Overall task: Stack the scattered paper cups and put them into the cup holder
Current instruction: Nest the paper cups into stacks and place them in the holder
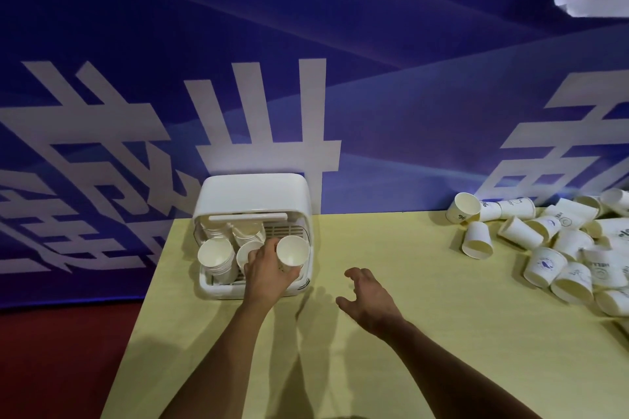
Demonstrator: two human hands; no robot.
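Note:
A white cup holder (253,192) with its lid raised stands at the table's far left edge. Several stacks of paper cups sit inside it, one stack (216,257) at the front left. My left hand (267,274) is at the holder's front right, shut on a stack of paper cups (291,251) whose open mouth faces up. My right hand (369,298) hovers over the table to the right of the holder, fingers spread, holding nothing. A pile of scattered paper cups (551,245) lies on its sides at the far right.
The table (374,367) has a pale yellow top. Its left edge drops to a red floor (61,357). A blue banner wall (306,44) with white characters stands right behind the table and the holder.

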